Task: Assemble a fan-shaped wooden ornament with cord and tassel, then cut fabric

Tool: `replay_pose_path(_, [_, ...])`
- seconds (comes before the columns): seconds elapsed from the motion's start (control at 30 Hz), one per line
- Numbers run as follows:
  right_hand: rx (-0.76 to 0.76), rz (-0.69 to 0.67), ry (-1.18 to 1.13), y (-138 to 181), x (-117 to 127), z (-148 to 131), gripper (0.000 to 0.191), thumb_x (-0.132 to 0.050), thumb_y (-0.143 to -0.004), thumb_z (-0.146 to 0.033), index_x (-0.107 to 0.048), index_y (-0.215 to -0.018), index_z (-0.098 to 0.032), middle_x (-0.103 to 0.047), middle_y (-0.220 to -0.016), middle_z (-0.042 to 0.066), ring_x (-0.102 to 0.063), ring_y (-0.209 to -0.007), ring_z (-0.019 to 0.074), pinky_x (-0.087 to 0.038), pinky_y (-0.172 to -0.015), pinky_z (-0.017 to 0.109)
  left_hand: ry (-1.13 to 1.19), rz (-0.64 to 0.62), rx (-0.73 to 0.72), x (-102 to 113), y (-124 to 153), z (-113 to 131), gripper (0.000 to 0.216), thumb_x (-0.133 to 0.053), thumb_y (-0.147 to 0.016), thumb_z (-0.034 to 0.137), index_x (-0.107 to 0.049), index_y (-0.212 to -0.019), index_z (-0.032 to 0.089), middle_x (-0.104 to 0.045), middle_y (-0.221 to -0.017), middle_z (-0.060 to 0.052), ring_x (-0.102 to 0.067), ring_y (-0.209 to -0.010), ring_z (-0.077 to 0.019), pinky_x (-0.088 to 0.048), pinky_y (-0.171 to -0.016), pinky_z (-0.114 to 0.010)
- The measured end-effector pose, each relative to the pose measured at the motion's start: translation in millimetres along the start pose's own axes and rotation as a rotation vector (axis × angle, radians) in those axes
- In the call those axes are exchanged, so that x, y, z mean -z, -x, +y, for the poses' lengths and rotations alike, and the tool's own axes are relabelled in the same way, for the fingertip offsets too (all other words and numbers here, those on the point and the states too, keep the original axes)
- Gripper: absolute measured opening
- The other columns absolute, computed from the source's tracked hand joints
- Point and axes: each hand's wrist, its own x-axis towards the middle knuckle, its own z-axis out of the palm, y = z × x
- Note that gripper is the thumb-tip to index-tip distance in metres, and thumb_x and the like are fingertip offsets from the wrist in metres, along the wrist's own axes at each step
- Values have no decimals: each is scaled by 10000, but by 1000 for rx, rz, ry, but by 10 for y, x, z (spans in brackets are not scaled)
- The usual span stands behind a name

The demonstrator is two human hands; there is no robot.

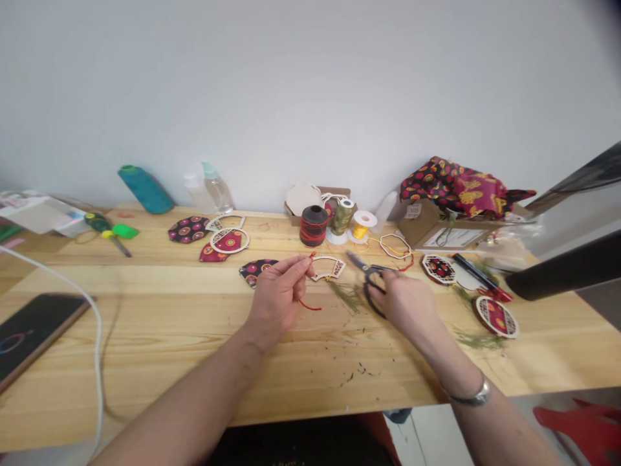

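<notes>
My left hand (277,292) pinches a thin red cord (307,304) that loops down onto the wooden table (194,362). The cord's upper end is at a fan-shaped wooden ornament (328,267) lying just beyond my fingers, with a green tassel (347,295) trailing from it. My right hand (403,301) grips black scissors (367,273), their blades pointing up-left toward the ornament. A metal bangle is on my right wrist.
Thread spools (314,225) stand at the back centre, with a teal cone (144,189) and clear bottles (216,188) to the left. Fabric-covered ornaments (229,241) lie scattered about. A cardboard box (451,234) and patterned cloth (460,184) sit right. A phone (33,330) and white cable (97,336) lie left.
</notes>
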Motion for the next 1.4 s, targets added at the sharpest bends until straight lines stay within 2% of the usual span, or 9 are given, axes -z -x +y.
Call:
replay_pose_path(0.27, [-152,-217,42,-151,-69,731,308,-524,-834,-337,-710,-751,-106,-717,-740,179,-677,-693,257,-431,-556,285,16,-6,61,0,-13,-7,193,-803,-585,233,-695,-665,96,-592,-557,15,-307,-371,20,-171,-355,-141])
replay_pose_path(0.37, [-87,-63,-11,-199,25,586,236,-533,-813,-224,-713,-783,-75,-709,-812,214,-663,-796,280,-457,-647,315,-2,-26,68,2,-5,-17,191,-797,-598,241,-697,-670,95,-591,-561,13,-308,-373,20,-176,-358,-139])
replay_pose_path(0.5, [175,63,-833,-273,80,-19,383,-444,-840,-142,-616,-1182,-148,-703,-1042,128,-611,-708,162,-473,-640,286,-21,-20,56,4,0,-29,196,-802,-593,250,-699,-663,99,-593,-561,16,-311,-376,18,-190,-362,-138])
replay_pose_path(0.6, [424,-323,-1479,-294,-3,-485,616,-539,-758,-148,-437,-1358,-244,-623,-1224,91,-526,-576,85,-459,-547,245,-34,1,40,5,-13,-31,195,-801,-598,255,-711,-687,106,-598,-555,20,-318,-377,11,-207,-368,-143])
replay_pose_path(0.67, [440,-478,-1633,-278,-90,-658,552,-599,-739,-176,-507,-1282,-220,-683,-1036,54,-537,-595,91,-454,-560,234,-54,19,12,7,-26,-32,177,-794,-602,248,-714,-681,112,-596,-547,22,-327,-379,4,-219,-373,-149])
replay_pose_path(0.83, [330,-254,-1376,-195,-181,-604,114,-612,-795,-212,-664,-709,-157,-592,-566,-22,-474,-507,88,-365,-492,211,-208,95,-58,16,-47,-50,129,-758,-628,245,-725,-671,127,-605,-547,17,-310,-388,-14,-200,-382,-178])
replay_pose_path(1.07, [561,269,-1182,-186,-41,-395,159,-565,-885,-226,-708,-823,-195,-705,-734,21,-620,-655,122,-468,-626,239,-581,37,-74,5,-15,-77,74,-705,-669,195,-742,-610,169,-661,-553,-19,-517,-516,-113,-359,-487,-213])
replay_pose_path(1.27, [338,131,-1382,-311,-94,-344,103,-649,-770,-206,-686,-681,-171,-652,-623,-11,-547,-576,98,-433,-563,225,-585,-346,108,5,37,-65,113,-712,-654,189,-719,-543,170,-650,-556,-37,-483,-494,-99,-320,-462,-205])
replay_pose_path(1.4, [168,-56,-1605,-361,-165,-371,167,-677,-728,-308,-661,-663,-155,-619,-589,-22,-503,-540,86,-415,-537,220,-287,-291,264,2,15,-58,124,-768,-609,247,-727,-622,131,-589,-527,-13,-297,-392,-24,-136,-395,-190])
